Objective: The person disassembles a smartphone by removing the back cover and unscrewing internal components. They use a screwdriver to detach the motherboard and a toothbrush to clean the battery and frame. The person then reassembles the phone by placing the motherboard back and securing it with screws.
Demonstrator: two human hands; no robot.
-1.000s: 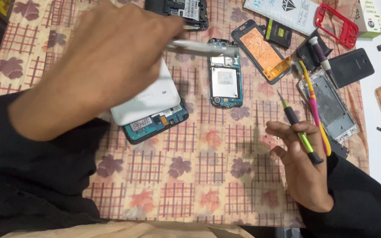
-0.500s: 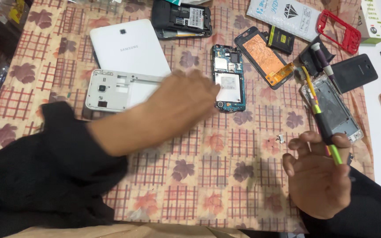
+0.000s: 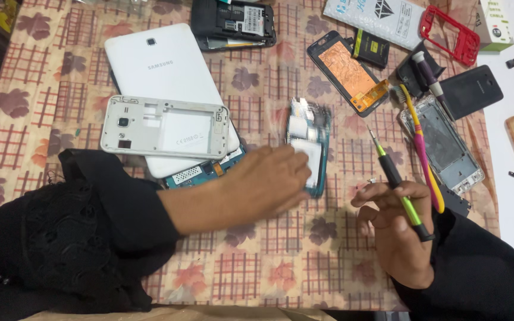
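Note:
My left hand (image 3: 263, 185) reaches across the cloth and its fingers grip the near end of an opened phone (image 3: 310, 128), whose teal board and silver shield face up; the phone is blurred. My right hand (image 3: 395, 235) hovers to the right of it and holds a green-and-black screwdriver (image 3: 395, 178), tip pointing up and away. A white phone mid-frame (image 3: 165, 126) lies on a white tablet (image 3: 156, 65), with a teal circuit board (image 3: 204, 171) sticking out beneath.
On the checked floral cloth (image 3: 269, 267) lie a black phone chassis (image 3: 233, 21), a screen with a copper back (image 3: 346, 71), a battery (image 3: 371, 49), a red frame (image 3: 447, 27), a black back cover (image 3: 468, 89), a metal frame (image 3: 444, 142) and a pink-yellow tool (image 3: 422, 145).
My left hand set the white mid-frame down on the tablet, crossed to the opened phone and is drawing it nearer. My right hand kept the screwdriver and stayed at the right.

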